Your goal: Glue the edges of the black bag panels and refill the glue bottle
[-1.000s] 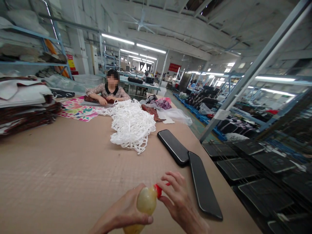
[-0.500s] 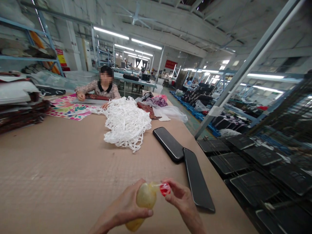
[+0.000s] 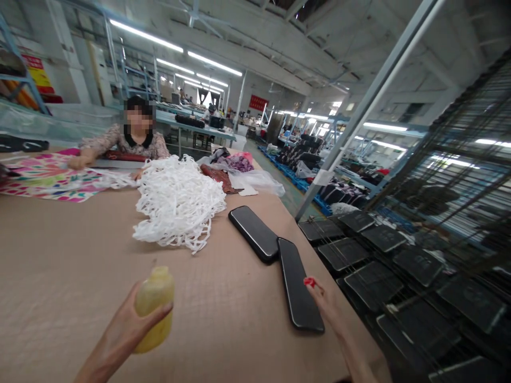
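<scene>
My left hand (image 3: 128, 324) is wrapped round a yellowish squeeze bottle (image 3: 154, 306), held upright over the brown table (image 3: 59, 266) with its top uncovered. My right hand (image 3: 325, 300) is off to the right, fingers pinched on a small red cap (image 3: 309, 282), just above the nearer of two black oblong pads (image 3: 299, 284). The second black pad (image 3: 253, 233) lies just beyond it. A heap of white strips (image 3: 178, 199) sits further back on the table.
A person sits at the table's far end with hands on a floral cloth (image 3: 43, 178). Cloth and plastic bags (image 3: 243, 175) lie behind the strips. A wire rack with black panels (image 3: 383, 266) and a slanted metal post (image 3: 359, 117) stand at the right.
The red cap has come off the bottle. My right hand carried it away to the right while my left hand moved the bottle left. The view swung right.
</scene>
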Action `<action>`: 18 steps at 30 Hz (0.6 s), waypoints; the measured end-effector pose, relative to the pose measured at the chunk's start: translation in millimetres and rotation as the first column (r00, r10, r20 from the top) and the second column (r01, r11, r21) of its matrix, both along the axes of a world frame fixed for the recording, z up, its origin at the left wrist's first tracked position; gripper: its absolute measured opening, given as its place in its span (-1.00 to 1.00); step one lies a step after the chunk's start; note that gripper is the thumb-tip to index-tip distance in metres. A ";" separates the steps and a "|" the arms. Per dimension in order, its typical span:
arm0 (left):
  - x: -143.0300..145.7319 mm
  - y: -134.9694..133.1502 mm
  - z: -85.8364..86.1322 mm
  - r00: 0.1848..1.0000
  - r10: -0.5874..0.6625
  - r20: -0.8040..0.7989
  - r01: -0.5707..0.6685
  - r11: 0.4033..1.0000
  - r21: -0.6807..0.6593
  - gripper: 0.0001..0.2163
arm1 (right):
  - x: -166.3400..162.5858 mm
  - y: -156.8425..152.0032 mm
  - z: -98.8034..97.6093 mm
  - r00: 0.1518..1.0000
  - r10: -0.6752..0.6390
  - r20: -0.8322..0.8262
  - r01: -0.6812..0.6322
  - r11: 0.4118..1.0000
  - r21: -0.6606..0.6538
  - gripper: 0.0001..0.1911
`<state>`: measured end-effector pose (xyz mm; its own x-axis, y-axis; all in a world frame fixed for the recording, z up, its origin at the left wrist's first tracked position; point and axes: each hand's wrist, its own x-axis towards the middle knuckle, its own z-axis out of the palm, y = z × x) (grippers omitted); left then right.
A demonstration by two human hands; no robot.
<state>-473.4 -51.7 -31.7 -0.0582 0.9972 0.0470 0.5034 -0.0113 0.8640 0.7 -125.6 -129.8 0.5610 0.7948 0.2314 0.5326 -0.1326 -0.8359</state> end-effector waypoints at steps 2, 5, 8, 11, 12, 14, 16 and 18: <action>11.5 -7.0 -2.2 0.999 -0.014 0.044 0.016 0.999 -0.030 -0.49 | 2.0 12.0 -36.4 0.994 -0.010 0.108 0.021 0.995 -0.101 -0.76; 26.0 -15.2 -8.1 0.996 -0.051 0.069 0.055 0.997 -0.049 -0.44 | 2.2 22.4 -75.9 0.975 -0.007 0.223 0.057 0.974 -0.221 -0.74; 29.9 -17.6 -10.0 0.995 -0.062 0.078 0.067 0.995 -0.069 -0.42 | 0.3 22.9 -100.6 0.952 -0.013 0.307 0.111 0.946 -0.304 -0.69; 28.6 -17.4 -5.9 0.995 -0.058 0.082 0.064 0.995 -0.078 -0.43 | -0.3 20.5 -113.6 0.928 -0.013 0.372 0.148 0.929 -0.338 -0.63; 28.4 -17.3 -4.0 0.996 -0.051 0.076 0.057 0.996 -0.075 -0.44 | 0.4 20.1 -115.5 0.921 -0.012 0.390 0.156 0.928 -0.339 -0.61; 29.3 -17.5 -0.7 0.997 -0.039 0.060 0.043 0.997 -0.068 -0.45 | 2.9 19.8 -116.8 0.904 -0.022 0.427 0.179 0.927 -0.331 -0.56; 31.6 -18.0 0.8 0.998 -0.039 0.055 0.043 0.997 -0.063 -0.44 | 5.9 19.0 -116.4 0.882 -0.038 0.470 0.211 0.924 -0.320 -0.57; 34.1 -18.9 0.6 0.998 -0.042 0.050 0.045 0.997 -0.061 -0.43 | 8.3 16.7 -116.0 0.858 -0.035 0.513 0.226 0.921 -0.316 -0.68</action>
<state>-439.3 -70.6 -31.1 -0.0154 0.9997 -0.0165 0.4610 0.0218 0.8871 9.0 -108.9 -245.8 0.5543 0.8025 0.2208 0.8125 -0.4643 -0.3524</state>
